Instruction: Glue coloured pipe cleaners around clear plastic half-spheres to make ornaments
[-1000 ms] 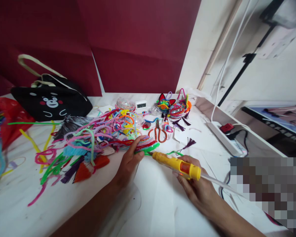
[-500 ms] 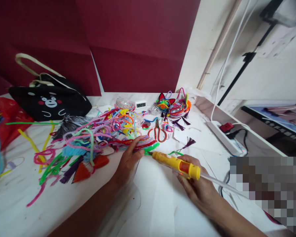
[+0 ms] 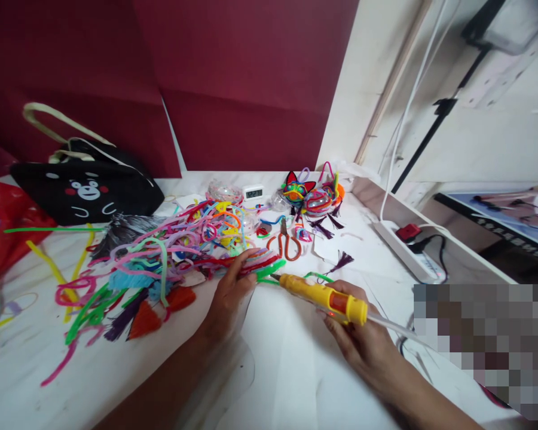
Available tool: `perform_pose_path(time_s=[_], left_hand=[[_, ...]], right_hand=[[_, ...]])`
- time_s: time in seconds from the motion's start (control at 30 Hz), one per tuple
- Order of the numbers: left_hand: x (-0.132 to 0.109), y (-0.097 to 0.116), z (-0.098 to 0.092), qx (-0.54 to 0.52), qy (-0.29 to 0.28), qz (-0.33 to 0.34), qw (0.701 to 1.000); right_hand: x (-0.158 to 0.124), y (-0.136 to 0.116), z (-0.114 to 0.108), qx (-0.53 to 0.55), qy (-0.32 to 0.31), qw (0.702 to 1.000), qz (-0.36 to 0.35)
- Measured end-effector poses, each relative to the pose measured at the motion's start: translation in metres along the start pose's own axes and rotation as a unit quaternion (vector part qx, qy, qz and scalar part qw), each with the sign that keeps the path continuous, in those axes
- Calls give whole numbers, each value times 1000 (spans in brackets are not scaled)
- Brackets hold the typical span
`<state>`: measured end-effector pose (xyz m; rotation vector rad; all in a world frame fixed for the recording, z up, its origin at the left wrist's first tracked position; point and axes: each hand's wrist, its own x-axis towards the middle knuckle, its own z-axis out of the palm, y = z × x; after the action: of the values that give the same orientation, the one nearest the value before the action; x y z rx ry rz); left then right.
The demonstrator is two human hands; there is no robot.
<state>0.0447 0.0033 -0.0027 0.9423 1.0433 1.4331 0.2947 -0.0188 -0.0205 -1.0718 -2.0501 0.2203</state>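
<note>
My right hand (image 3: pixel 356 334) is closed round a yellow glue gun (image 3: pixel 325 295) with a clear stick poking out of its back end. The gun's nozzle points left at a green pipe cleaner (image 3: pixel 269 272). My left hand (image 3: pixel 231 292) pinches that green pipe cleaner at the near edge of a big tangle of coloured pipe cleaners (image 3: pixel 174 245) on the white table (image 3: pixel 296 370).
Red-handled scissors (image 3: pixel 286 242) lie behind the hands. Finished pipe-cleaner figures (image 3: pixel 314 197) and a small digital clock (image 3: pixel 253 192) stand at the back. A black bear-face bag (image 3: pixel 87 191) sits at the left, a red bag (image 3: pixel 4 230) beyond it, a power strip (image 3: pixel 407 248) at the right.
The view has shifted slightly. Both hands keep their hold, with the glue gun's nozzle still at the green pipe cleaner.
</note>
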Motion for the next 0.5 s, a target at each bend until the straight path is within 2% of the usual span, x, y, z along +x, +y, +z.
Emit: perform_pose_path(time_s=[0.4,0.5], left_hand=[[1,2,2,-38,-9,-25,999],[0,2,2,-40,-8,-25,999]], right_hand=[[-1,4,2,20,26,999,30],[-1,1,2,20,15,999,25]])
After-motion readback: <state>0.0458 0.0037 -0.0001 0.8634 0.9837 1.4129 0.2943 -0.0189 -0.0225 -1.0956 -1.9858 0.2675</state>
